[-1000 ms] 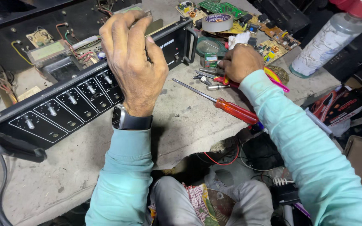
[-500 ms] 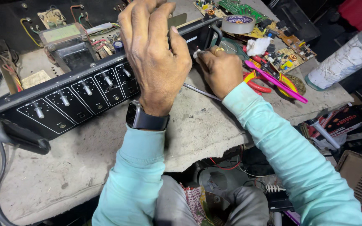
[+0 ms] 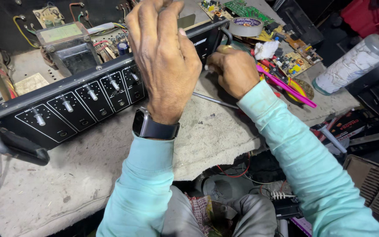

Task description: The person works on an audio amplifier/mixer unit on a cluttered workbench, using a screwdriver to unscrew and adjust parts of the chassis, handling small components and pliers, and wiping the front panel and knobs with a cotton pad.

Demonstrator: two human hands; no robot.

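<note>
A black amplifier chassis with a row of several knobs on its front panel lies on the worn bench. My left hand grips the top edge of the panel near its right half, fingers curled over it; a dark watch sits on the wrist. My right hand is closed at the panel's right end, fingertips pinched on a small pale part against the corner. A screwdriver shaft lies on the bench under my right wrist, its handle hidden by the sleeve.
Inside the open chassis sit a transformer and wiring. A tape roll, circuit boards and a pink tool crowd the bench's right end. A plastic bottle stands farther right. A brown grille lies below.
My right hand has left the pile of tools and moved left to the right end of the amplifier panel. My left hand has kept its hold on the panel's top.
</note>
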